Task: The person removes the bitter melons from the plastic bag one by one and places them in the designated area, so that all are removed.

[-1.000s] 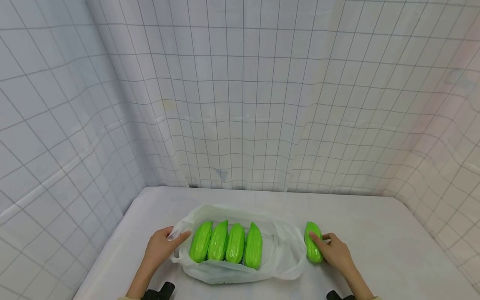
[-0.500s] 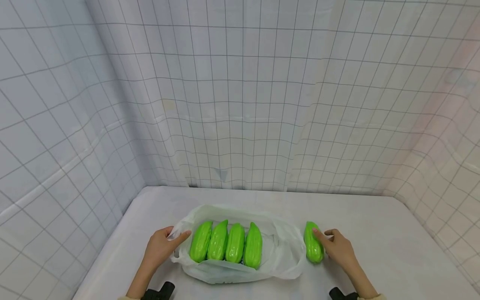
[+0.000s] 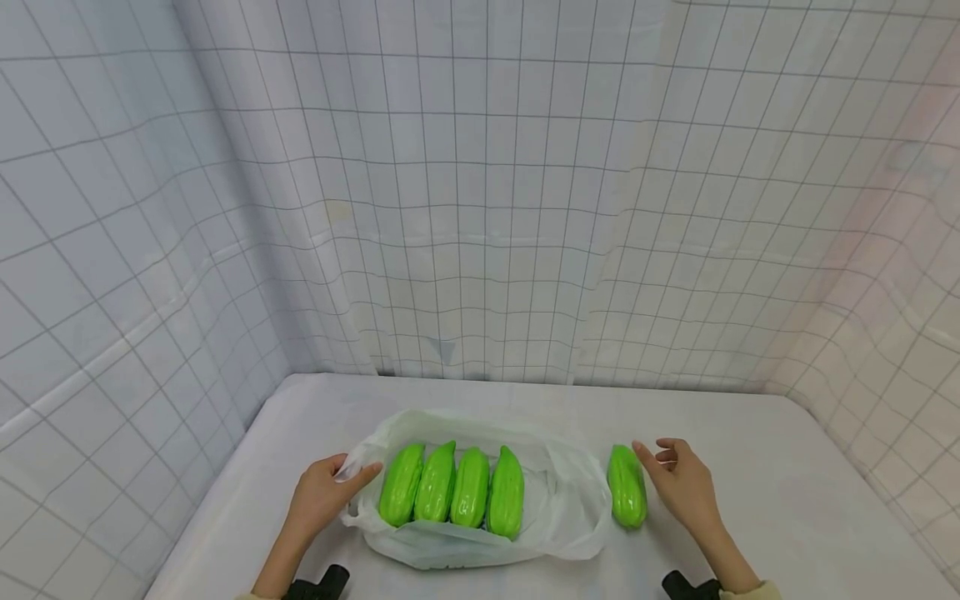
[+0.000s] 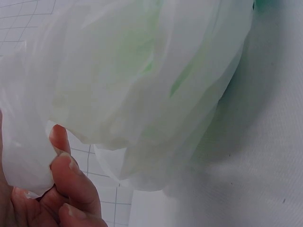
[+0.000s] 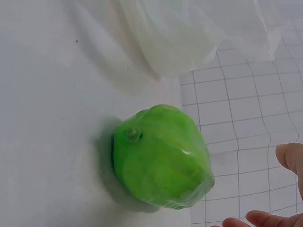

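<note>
My left hand (image 3: 321, 493) holds the left edge of a white plastic bag (image 3: 573, 500), which lies wide open on the table. Thin film shows between thumb and fingers in the left wrist view, where the bag (image 4: 109, 85) fills much of the picture. Inside it several long, glossy green gourds (image 3: 472, 487) lie side by side. One more gourd (image 3: 627, 487) rests on the table just right of the bag; its stub end faces the camera in the right wrist view. Beside its upper right, my right hand (image 3: 686, 487) hovers with fingers loosely spread, holding nothing.
A white cloth covers the table (image 3: 765, 483). Grid-patterned white curtains (image 3: 480, 250) hang behind it and on both sides. A dark camera mount (image 3: 318, 583) sits at the left wrist, and another (image 3: 688, 587) at the right.
The right hand has let go of the gourd on the table and drawn back up and to the right. The left hand and the bag stay where they were.
</note>
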Demonstrator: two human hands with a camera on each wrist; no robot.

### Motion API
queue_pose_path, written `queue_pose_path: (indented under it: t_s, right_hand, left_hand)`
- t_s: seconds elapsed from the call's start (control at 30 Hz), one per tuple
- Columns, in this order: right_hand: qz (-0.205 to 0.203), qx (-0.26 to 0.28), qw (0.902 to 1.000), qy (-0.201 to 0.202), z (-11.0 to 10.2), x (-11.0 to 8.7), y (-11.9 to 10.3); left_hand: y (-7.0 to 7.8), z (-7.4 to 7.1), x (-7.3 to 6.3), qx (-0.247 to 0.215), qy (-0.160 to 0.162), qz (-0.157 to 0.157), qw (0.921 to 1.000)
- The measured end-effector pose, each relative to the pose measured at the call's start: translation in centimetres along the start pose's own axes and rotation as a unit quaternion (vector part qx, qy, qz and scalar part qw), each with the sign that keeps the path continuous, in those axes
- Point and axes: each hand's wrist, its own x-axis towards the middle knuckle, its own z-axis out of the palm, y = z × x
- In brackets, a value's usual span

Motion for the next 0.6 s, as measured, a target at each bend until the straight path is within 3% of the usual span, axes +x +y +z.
queue_pose_path:
  t_s: [0.4,0.6]
  right_hand:
    - [-0.059,0.054,0.9934,0.082,-0.2,-0.5,-3.4]
    - [-0.092,0.072,0.9898,0.082,0.1,-1.0,-5.2]
  left_hand:
    - [0.0,0.2,-0.1,-0.010,-0.003,0.002,0.9999]
    - [-0.1,0.2,0.0,-0.026,-0.007,-0.001,0.9996]
